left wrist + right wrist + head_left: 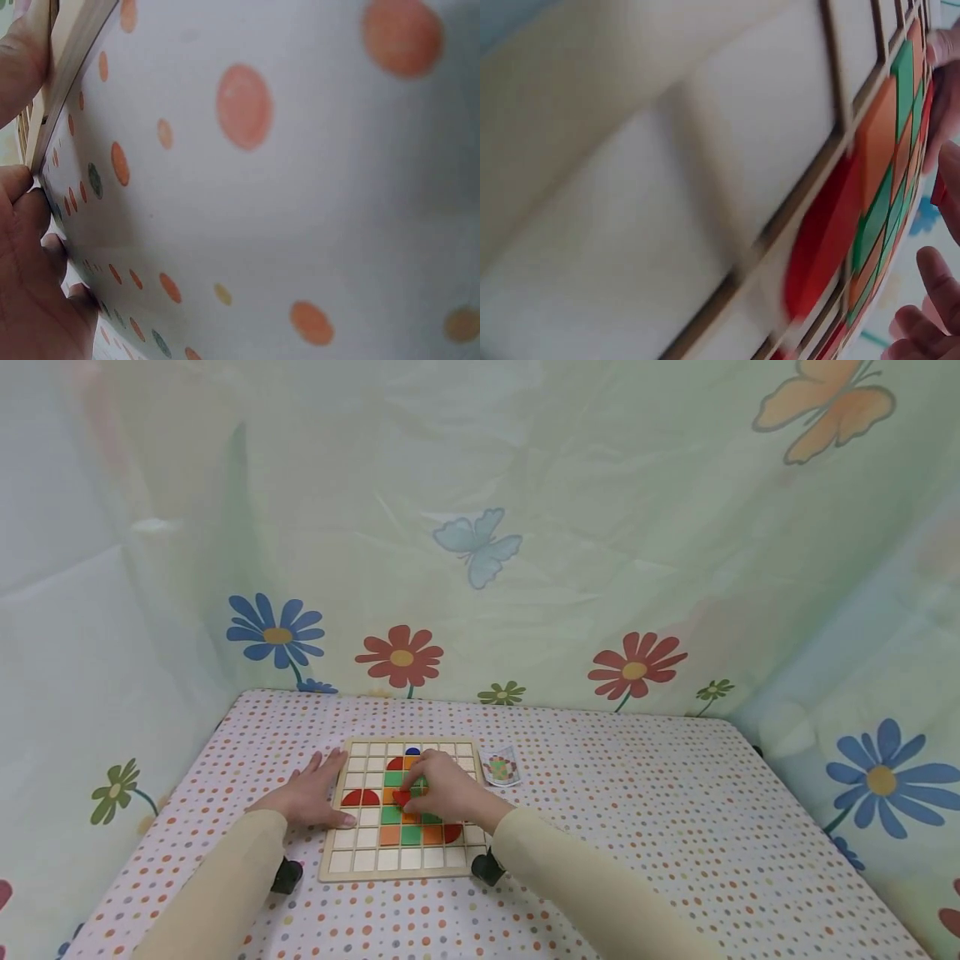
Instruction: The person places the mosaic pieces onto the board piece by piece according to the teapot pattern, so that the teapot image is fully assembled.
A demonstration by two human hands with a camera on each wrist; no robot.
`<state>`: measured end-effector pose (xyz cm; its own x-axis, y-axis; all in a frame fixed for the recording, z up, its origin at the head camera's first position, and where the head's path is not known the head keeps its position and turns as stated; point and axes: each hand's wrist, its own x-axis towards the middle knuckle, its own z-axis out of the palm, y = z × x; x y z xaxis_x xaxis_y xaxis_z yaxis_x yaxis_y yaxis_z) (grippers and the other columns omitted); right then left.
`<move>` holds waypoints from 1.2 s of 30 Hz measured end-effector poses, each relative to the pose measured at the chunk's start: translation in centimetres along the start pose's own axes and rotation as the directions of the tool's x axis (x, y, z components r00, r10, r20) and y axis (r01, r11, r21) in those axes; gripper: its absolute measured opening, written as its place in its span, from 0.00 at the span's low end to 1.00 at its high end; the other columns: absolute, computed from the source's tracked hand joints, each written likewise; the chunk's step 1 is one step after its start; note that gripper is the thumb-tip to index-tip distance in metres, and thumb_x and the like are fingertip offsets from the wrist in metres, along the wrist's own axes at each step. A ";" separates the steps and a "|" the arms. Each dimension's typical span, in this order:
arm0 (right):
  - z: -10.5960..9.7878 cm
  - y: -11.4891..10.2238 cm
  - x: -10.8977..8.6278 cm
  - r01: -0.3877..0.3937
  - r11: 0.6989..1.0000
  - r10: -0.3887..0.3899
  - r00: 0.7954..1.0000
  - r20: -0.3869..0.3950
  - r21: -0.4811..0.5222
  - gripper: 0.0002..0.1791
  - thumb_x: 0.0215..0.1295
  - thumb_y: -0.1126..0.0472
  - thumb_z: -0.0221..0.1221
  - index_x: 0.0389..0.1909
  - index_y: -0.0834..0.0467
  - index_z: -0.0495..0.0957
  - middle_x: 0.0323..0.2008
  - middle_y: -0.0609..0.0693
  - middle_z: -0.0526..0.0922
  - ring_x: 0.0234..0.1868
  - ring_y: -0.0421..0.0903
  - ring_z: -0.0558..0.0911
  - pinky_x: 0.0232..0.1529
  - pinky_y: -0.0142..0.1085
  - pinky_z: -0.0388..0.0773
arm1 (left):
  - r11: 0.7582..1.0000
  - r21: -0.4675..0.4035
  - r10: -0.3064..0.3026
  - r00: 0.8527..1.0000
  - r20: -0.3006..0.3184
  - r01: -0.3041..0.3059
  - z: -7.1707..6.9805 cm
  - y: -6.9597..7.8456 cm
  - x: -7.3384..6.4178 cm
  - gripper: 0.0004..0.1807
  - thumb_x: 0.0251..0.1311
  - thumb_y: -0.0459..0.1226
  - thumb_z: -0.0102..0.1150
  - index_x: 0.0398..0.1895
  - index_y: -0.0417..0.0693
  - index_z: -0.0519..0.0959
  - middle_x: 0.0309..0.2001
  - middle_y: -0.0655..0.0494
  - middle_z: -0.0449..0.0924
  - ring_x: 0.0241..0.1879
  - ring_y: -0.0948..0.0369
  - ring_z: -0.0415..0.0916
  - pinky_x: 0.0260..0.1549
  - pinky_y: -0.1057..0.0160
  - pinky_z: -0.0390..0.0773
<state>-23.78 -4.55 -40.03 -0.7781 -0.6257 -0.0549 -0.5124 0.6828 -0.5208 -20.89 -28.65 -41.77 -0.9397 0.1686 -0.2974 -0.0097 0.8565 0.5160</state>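
A wooden grid board point(411, 871) lies on the table, with orange, green and red tiles set in its squares. My left hand point(310, 792) rests at the board's left edge with fingers spread, its thumb over the frame; the left wrist view shows the fingers point(34, 255) along the outer side. Over the middle of the pattern, my right hand point(447, 789) pinches a red tile point(401, 797) between thumb and fingers. Only a sliver of that red tile point(938, 189) shows in the right wrist view. The hand hides several squares.
A small picture card point(501, 767) with a coloured pattern lies beside the board's upper right. Two red rounded tiles point(362, 797) sit on the board's left part. The table has a dotted cloth point(637, 810), and a flowered curtain point(562, 627) hangs behind.
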 end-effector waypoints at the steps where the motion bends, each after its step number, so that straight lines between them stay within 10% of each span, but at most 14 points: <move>1: 0.3 -0.3 0.3 0.006 1.000 -0.006 1.000 0.008 -0.029 0.10 0.61 0.58 0.73 0.43 0.56 0.90 0.54 0.50 0.84 0.63 0.49 0.77 0.63 0.39 0.79 | 1.000 0.002 0.000 1.000 0.000 0.000 0.0 0.0 0.0 0.62 0.53 0.46 0.77 0.81 0.33 0.45 0.81 0.32 0.40 0.81 0.33 0.31 0.78 0.32 0.40; 14: 2.3 -3.7 2.0 0.081 0.963 -0.069 0.996 0.055 -0.257 0.11 0.59 0.51 0.75 0.39 0.53 0.91 0.38 0.40 0.89 0.54 0.40 0.77 0.61 0.32 0.74 | 1.000 0.009 0.017 1.000 0.012 -0.017 -0.1 -0.1 0.0 0.62 0.53 0.46 0.77 0.81 0.33 0.46 0.81 0.32 0.40 0.80 0.32 0.32 0.77 0.31 0.41; 36: 2.6 -4.6 1.8 0.044 0.951 -0.041 0.999 0.016 -0.305 0.08 0.58 0.53 0.75 0.29 0.52 0.89 0.34 0.41 0.86 0.51 0.43 0.77 0.60 0.34 0.75 | 1.000 0.010 0.017 1.000 0.002 -0.017 -0.1 -0.1 0.3 0.62 0.53 0.45 0.78 0.81 0.33 0.46 0.81 0.32 0.40 0.80 0.33 0.32 0.77 0.31 0.41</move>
<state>-21.87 -9.82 -39.92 -0.7503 -0.6594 -0.0470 -0.6328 0.7369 -0.2376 -21.19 -28.74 -41.78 -0.9390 0.1846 -0.2903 0.0101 0.8583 0.5130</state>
